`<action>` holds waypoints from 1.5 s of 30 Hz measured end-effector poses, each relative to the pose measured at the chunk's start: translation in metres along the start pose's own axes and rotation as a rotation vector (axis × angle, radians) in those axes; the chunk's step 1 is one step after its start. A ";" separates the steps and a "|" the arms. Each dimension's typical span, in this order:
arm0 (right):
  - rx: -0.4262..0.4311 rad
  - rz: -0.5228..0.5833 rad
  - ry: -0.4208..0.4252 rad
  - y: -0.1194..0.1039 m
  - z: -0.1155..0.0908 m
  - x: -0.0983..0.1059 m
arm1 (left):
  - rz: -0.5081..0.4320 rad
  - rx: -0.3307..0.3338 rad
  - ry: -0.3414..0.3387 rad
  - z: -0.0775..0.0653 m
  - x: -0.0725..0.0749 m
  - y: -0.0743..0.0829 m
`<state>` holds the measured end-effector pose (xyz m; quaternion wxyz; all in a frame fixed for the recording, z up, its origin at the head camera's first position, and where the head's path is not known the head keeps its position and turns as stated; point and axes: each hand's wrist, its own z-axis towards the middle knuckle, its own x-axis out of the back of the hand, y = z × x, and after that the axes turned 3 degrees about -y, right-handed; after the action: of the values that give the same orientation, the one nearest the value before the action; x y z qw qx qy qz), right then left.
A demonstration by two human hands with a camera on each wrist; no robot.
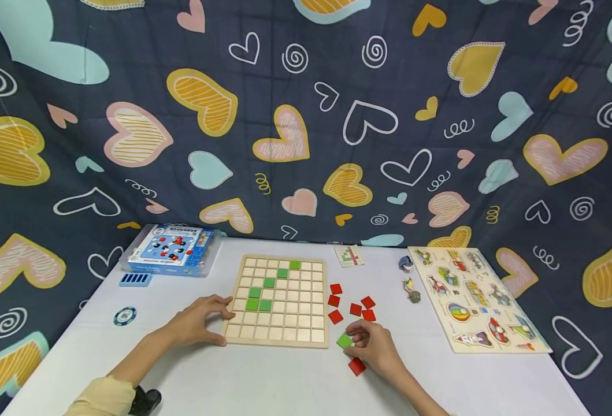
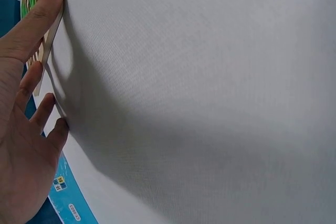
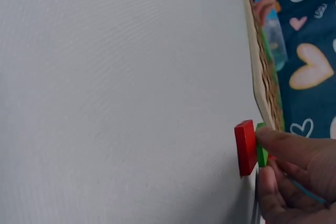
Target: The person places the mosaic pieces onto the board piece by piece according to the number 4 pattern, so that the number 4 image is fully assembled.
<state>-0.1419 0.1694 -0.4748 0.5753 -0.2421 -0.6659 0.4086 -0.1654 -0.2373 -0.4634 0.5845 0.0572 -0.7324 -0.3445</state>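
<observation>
A wooden grid board [image 1: 290, 334] lies flat on the white table, with several green square tiles [image 1: 269, 282] in its cells, most along a slanting line. My left hand [image 1: 193, 320] rests at the board's left edge, its thumb near the lower left corner and its fingers spread loosely. Just off the lower right corner, my right hand [image 1: 375, 346] pinches a green tile [image 1: 344, 340] between thumb and fingers. Close below that hand is a red tile [image 1: 356, 366], seen beside the green one in the right wrist view. More red tiles [image 1: 355, 309] lie scattered right of the board.
A small pattern card [image 1: 349, 256] lies behind the board. Two small figures [image 1: 411, 290] and a picture puzzle board [image 1: 479, 300] are at the right. On the left are a boxed molecule set [image 1: 173, 249], a blue slotted piece [image 1: 135, 280] and a round chip [image 1: 125, 316].
</observation>
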 end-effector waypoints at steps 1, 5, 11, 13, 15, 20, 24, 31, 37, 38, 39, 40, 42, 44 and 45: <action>-0.008 0.005 0.008 0.000 -0.001 0.000 | -0.002 0.001 -0.002 0.000 0.000 0.000; -0.041 0.046 0.064 0.003 -0.004 0.001 | -0.009 0.003 -0.003 0.000 -0.001 0.000; -0.039 0.079 0.081 0.012 -0.005 0.003 | 0.008 0.002 0.011 0.001 -0.001 -0.002; -0.020 0.073 0.056 0.014 -0.005 0.004 | 0.011 -0.001 0.010 0.001 -0.001 -0.002; 0.000 0.066 0.026 0.017 -0.006 0.005 | 0.010 -0.005 0.006 0.001 -0.001 -0.001; 0.042 0.062 -0.003 0.021 -0.004 0.006 | 0.006 -0.010 0.006 0.001 0.000 -0.002; 0.018 0.099 0.058 0.021 -0.003 0.004 | 0.007 -0.011 0.005 0.001 -0.001 -0.002; -0.060 0.240 0.164 0.014 0.006 -0.005 | 0.000 -0.015 0.002 0.001 -0.001 -0.002; -0.018 0.295 0.155 -0.002 0.022 -0.015 | -0.003 -0.013 0.004 0.000 -0.001 -0.004; -0.016 0.306 0.148 -0.004 0.025 -0.017 | -0.002 -0.012 0.005 0.000 -0.001 -0.004; -0.010 0.319 0.143 -0.006 0.029 -0.019 | -0.004 -0.011 0.004 0.001 -0.001 -0.004; -0.007 0.331 0.139 -0.009 0.032 -0.021 | -0.005 -0.011 0.004 0.001 -0.001 -0.004; 0.001 0.331 0.134 -0.012 0.040 -0.025 | -0.005 -0.013 0.002 0.001 -0.001 -0.003; 0.018 0.316 0.131 -0.016 0.047 -0.029 | -0.002 -0.021 0.003 0.001 -0.001 -0.004; 0.029 0.303 0.130 -0.018 0.050 -0.031 | 0.001 -0.027 0.003 0.001 -0.001 -0.004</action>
<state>-0.1811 0.1220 -0.4780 0.5523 -0.3573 -0.5774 0.4836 -0.1671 -0.2392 -0.4667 0.5866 0.0494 -0.7267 -0.3540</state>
